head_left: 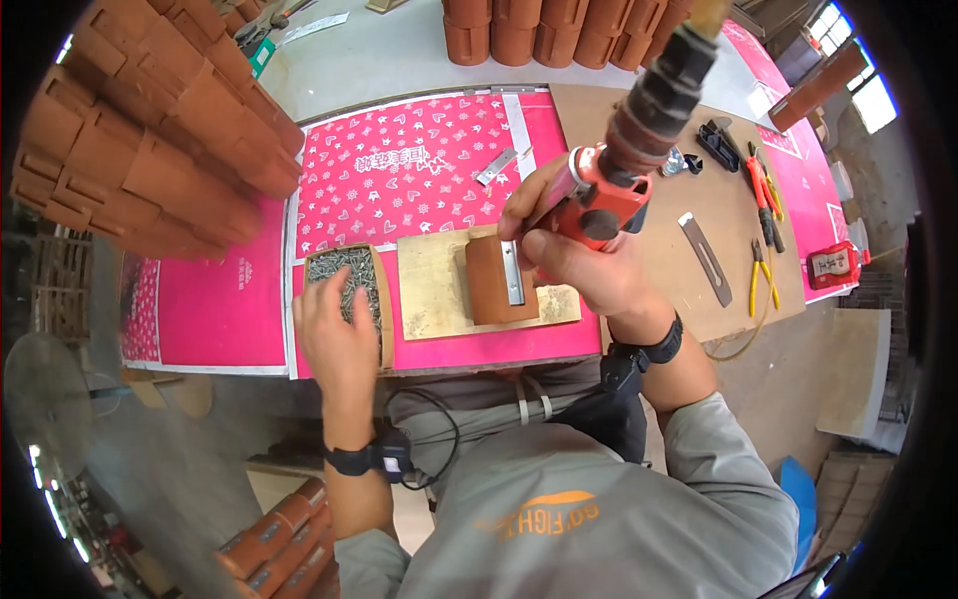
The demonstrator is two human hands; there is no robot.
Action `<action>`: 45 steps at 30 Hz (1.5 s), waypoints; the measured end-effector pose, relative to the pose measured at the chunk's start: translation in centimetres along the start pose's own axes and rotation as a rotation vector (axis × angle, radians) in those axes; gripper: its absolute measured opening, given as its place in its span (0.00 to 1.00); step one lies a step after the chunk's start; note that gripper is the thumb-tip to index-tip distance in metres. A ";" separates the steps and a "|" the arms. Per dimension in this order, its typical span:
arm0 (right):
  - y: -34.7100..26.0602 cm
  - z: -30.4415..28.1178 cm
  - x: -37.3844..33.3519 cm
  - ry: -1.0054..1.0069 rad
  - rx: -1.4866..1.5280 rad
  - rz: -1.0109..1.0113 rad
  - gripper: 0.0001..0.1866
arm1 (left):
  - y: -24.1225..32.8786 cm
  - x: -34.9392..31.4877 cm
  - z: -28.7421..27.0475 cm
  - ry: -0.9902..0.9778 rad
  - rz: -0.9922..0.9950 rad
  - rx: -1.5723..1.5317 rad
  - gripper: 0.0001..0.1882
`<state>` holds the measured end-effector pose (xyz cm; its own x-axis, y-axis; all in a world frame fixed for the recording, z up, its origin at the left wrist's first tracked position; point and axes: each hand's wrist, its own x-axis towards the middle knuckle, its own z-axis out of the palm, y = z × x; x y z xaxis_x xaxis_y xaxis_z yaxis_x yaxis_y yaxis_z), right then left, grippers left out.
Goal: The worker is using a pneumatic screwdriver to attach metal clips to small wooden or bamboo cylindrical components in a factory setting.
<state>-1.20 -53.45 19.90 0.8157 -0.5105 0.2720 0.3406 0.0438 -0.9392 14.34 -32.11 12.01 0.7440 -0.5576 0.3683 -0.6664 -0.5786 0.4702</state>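
My left hand [337, 324] reaches over an open box [386, 334] of small silver screws [361, 272]. Its fingers are apart at the near side of the screws, and I see nothing held. My right hand [589, 265] is wrapped round a red power screwdriver [606, 205], whose dark body rises toward the upper right; its tip is hidden by the hand. Just left of that hand, a reddish-brown block [489, 285] rests on a pale wooden board [429, 290]. A slim metal plate [514, 275] with holes lies along the block's top.
Brown moulded pieces [150, 130] stand stacked high at the left, with more along the back [554, 30]. A loose metal plate [496, 167] lies on the pink sheet [399, 140]. On cardboard [669, 240] at right are pliers [763, 280], a flat slotted strip [706, 260] and a red container [836, 265].
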 end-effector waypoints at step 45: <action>1.9 -4.5 -3.3 0.282 -0.174 0.019 0.07 | -16.1 15.9 5.3 -0.175 -0.048 0.277 0.11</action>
<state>-5.30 -55.56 16.29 0.6509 -0.7299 0.2085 0.2218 -0.0798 -0.9718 36.68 -34.80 6.09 0.7710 -0.6057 0.1968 -0.6369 -0.7332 0.2384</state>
